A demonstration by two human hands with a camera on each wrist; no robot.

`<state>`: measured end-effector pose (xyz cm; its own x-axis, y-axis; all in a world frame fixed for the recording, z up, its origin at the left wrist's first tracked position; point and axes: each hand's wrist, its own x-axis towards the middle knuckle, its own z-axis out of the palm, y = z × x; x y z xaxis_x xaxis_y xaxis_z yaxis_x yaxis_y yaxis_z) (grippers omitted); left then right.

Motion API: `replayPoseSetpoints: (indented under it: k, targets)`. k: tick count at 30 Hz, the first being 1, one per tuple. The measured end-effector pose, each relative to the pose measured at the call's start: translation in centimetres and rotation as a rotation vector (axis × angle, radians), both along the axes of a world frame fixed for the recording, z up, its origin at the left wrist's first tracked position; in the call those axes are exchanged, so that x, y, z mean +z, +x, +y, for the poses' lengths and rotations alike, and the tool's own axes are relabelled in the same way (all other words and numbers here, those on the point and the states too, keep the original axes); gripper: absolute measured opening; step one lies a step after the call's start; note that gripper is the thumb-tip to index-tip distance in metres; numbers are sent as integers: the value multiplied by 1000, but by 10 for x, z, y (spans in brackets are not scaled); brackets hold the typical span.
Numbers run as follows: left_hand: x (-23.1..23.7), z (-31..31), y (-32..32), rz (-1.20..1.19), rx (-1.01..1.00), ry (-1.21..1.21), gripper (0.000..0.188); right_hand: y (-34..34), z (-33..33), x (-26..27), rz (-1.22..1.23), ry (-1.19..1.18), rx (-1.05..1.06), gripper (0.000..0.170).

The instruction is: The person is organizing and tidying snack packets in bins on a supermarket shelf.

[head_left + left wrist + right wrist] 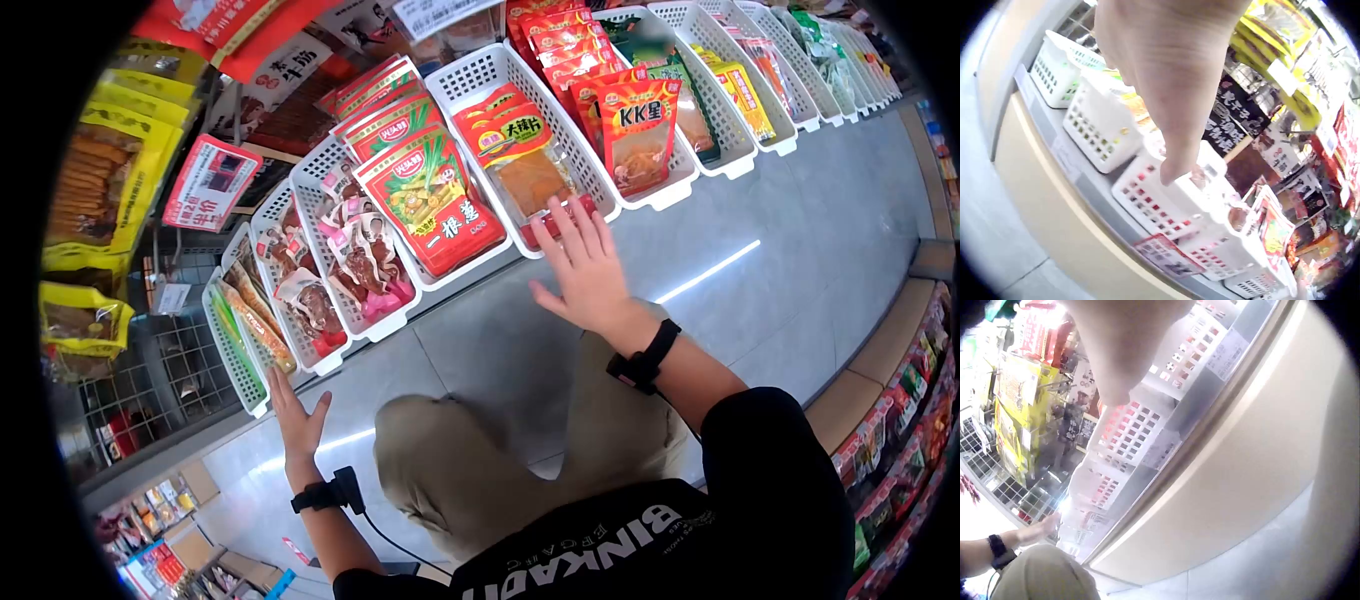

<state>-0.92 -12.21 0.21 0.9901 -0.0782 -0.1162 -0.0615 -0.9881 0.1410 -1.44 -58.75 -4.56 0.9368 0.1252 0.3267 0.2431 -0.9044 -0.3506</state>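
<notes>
My right hand [590, 280] has its fingers spread straight, with the fingertips over the front end of a white basket. In that basket lie orange-brown snack packets [525, 165] in clear and red wrapping. My left hand [297, 420], thumb apart from straight fingers, is at the front of the leftmost white basket [240, 375], which holds long green and orange packets [258, 322]. In the left wrist view, the left hand [1169, 69] reaches over the basket row with its thumb pointing down. Neither hand holds anything.
Between the hands stand baskets of small dark-meat packets [365, 255] and a red-green packet [430, 200]. Further right are red KK packets [638, 130] and more baskets. Yellow bags [115, 165] hang at left on a wire grid [150, 360]. Another stocked shelf [900, 430] lines the right.
</notes>
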Motion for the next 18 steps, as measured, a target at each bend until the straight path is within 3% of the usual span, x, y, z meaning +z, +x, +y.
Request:
replayPoseSetpoints:
  k: [8, 10, 13, 17, 18]
  targets:
    - [86, -131, 4, -77, -222, -140, 84, 0, -2, 6, 33, -3, 73, 80]
    - [103, -158, -5, 30, -257, -249, 83, 1, -4, 9, 34, 0, 71, 79]
    - [105, -179, -34, 157, -249, -450, 77, 9, -10, 11, 19, 55, 82, 79]
    - [82, -167, -74, 129, -228, -525, 69, 15, -17, 18, 66, -128, 126, 78]
    - [71, -156, -84, 93, -115, -586, 65, 12, -17, 21, 64, -212, 139, 78]
